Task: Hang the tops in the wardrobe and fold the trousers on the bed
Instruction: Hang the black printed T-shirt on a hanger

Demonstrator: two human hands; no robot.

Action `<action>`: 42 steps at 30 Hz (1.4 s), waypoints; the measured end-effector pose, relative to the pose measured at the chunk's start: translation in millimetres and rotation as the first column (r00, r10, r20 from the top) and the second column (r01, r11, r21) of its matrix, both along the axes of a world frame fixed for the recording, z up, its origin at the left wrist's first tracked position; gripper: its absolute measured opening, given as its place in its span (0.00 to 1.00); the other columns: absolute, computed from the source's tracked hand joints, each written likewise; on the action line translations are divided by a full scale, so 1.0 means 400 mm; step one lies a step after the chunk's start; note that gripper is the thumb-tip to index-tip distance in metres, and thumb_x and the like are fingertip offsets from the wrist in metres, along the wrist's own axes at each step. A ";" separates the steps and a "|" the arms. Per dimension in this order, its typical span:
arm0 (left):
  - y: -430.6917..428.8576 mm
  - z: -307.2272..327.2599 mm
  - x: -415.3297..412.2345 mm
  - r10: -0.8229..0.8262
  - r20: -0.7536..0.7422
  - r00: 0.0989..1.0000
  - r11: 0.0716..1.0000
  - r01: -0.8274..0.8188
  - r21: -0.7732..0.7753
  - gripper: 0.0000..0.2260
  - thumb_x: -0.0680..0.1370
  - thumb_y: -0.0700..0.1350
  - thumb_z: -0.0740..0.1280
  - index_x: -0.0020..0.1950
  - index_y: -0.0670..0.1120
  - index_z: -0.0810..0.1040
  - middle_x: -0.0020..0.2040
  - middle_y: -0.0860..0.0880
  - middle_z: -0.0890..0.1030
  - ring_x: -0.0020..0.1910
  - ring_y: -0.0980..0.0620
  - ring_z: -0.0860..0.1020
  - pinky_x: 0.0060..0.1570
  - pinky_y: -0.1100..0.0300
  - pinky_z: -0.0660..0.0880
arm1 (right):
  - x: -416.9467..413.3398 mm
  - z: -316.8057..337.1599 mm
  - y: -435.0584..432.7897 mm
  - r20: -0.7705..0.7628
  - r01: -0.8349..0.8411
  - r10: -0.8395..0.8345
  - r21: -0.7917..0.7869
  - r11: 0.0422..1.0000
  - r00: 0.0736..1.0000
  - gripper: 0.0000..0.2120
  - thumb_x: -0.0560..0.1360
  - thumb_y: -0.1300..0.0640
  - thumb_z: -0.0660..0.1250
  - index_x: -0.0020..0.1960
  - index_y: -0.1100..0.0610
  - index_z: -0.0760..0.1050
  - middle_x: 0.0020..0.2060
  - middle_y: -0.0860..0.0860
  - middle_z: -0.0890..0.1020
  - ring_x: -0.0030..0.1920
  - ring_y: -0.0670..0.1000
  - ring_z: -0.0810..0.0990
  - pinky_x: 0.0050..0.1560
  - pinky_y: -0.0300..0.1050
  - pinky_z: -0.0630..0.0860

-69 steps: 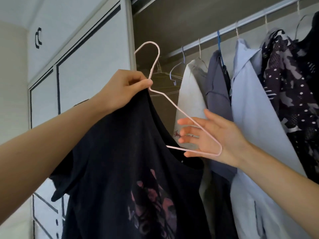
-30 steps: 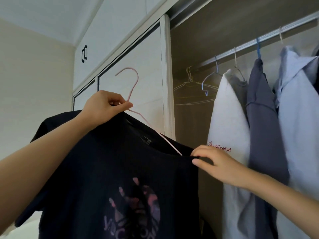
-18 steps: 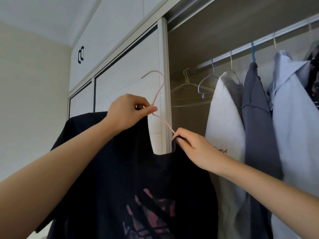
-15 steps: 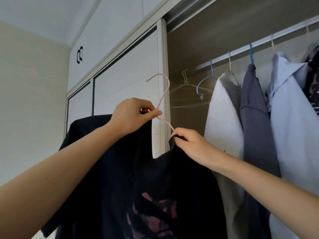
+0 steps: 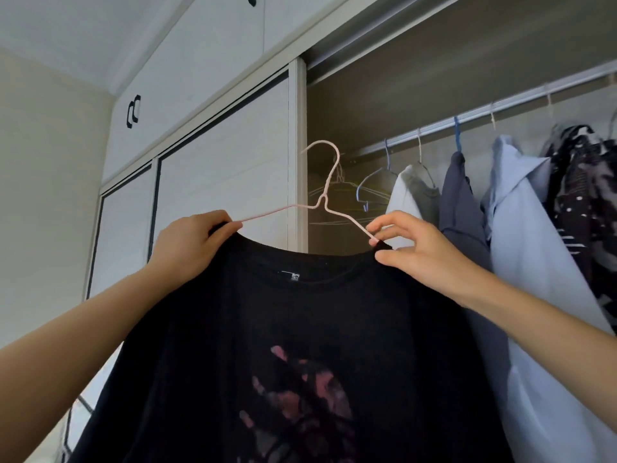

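Observation:
A black T-shirt point(image 5: 300, 329) with a pink print hangs on a pink wire hanger point(image 5: 325, 192), held up in front of the open wardrobe. My left hand point(image 5: 190, 245) grips the shirt's left shoulder over the hanger's arm. My right hand point(image 5: 417, 252) pinches the collar edge at the hanger's right arm. The hanger's hook points up, below and left of the wardrobe rail point(image 5: 467, 118). No trousers are in view.
On the rail hang a white top point(image 5: 410, 195), a dark grey top point(image 5: 460, 202), a light blue shirt point(image 5: 534, 245) and a dark patterned garment point(image 5: 587, 195). Bare wire hangers point(image 5: 370, 192) hang at the rail's left end. A sliding wardrobe door point(image 5: 227, 168) stands to the left.
The shirt now sits square on the hanger, facing me. My left hand slid from the hanger's neck to the left shoulder; my right hand moved out along the right arm.

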State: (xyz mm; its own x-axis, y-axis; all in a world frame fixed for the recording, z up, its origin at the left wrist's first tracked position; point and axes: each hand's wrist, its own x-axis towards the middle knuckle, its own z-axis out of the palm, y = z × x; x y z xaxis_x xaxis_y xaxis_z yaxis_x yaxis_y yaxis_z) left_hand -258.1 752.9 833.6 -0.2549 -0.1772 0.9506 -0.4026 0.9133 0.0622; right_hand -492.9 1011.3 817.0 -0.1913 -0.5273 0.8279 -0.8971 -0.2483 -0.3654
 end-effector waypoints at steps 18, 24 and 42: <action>0.065 0.015 -0.122 -0.242 -0.044 0.969 0.970 0.243 0.027 0.10 0.84 0.51 0.55 0.50 0.51 0.74 0.38 0.52 0.79 0.39 0.52 0.76 0.40 0.58 0.72 | -0.021 -0.001 0.058 -0.097 0.172 -0.180 -0.089 0.981 0.979 0.12 0.81 0.56 0.61 0.39 0.52 0.76 0.31 0.48 0.75 0.34 0.43 0.71 0.40 0.42 0.68; 0.037 0.030 -0.141 -0.187 -0.125 0.974 0.981 0.193 0.031 0.11 0.84 0.52 0.54 0.51 0.53 0.75 0.43 0.52 0.81 0.43 0.47 0.77 0.44 0.50 0.72 | -0.044 -0.006 0.114 -0.347 0.515 -0.544 -0.180 0.838 0.764 0.10 0.82 0.53 0.57 0.47 0.53 0.75 0.37 0.46 0.77 0.42 0.52 0.76 0.44 0.50 0.73; 0.137 -0.039 -0.288 -0.312 -0.260 0.914 0.949 0.312 -0.041 0.17 0.80 0.62 0.49 0.47 0.54 0.71 0.36 0.56 0.77 0.36 0.48 0.76 0.40 0.52 0.70 | 0.068 0.024 0.211 -0.657 0.726 -0.681 -0.289 0.623 0.323 0.14 0.82 0.49 0.52 0.51 0.52 0.73 0.29 0.48 0.76 0.28 0.51 0.76 0.29 0.45 0.70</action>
